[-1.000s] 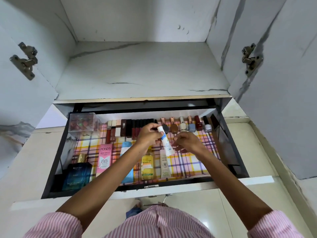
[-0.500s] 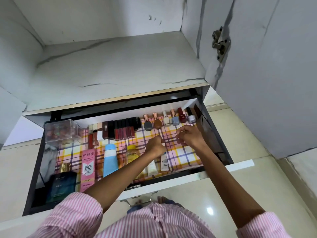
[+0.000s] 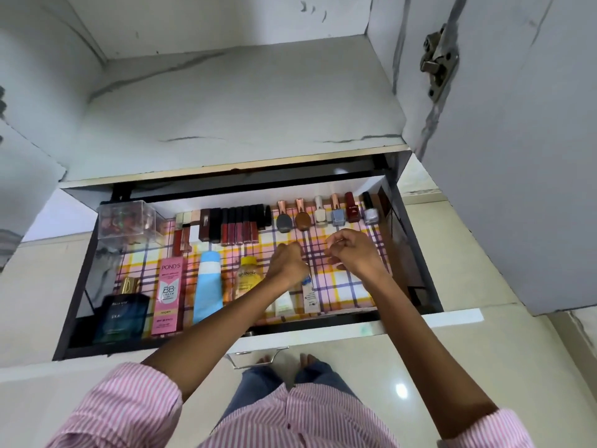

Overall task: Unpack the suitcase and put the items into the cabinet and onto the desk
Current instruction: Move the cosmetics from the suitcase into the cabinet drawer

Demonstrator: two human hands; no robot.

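Here — six nail polishes (image 3: 319, 216), one drawer (image 3: 106, 347).

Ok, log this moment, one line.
drawer open; white tube in front row; left hand at its cap, grip unclear; right hand curled, empty
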